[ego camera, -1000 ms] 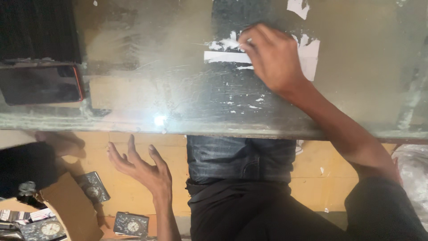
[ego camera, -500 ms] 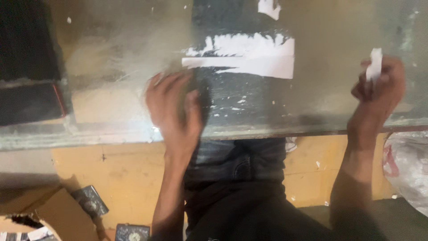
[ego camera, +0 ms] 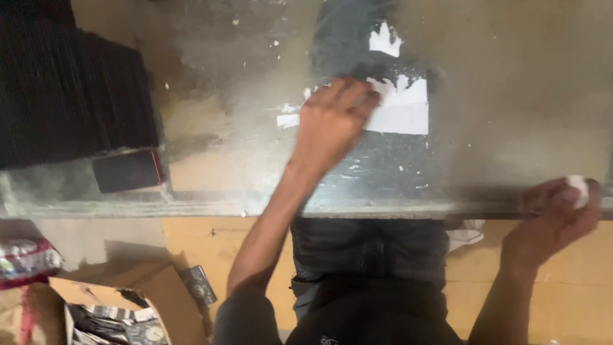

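My left hand lies flat on the glass tabletop, its fingertips on the left end of a torn white paper sticker stuck to the glass. At the table's near edge on the right, my right hand is closed around a small crumpled wad of white paper. More white scraps cling to the glass farther back.
A dark phone with a red edge lies on the glass at the left, beside a black ribbed stack. Below the table are an open cardboard box with small dark items, a crinkled packet and the tan floor.
My left hand has come up from below the table onto the glass and reached the sticker. My right hand left the sticker and moved to the right edge holding a paper wad.
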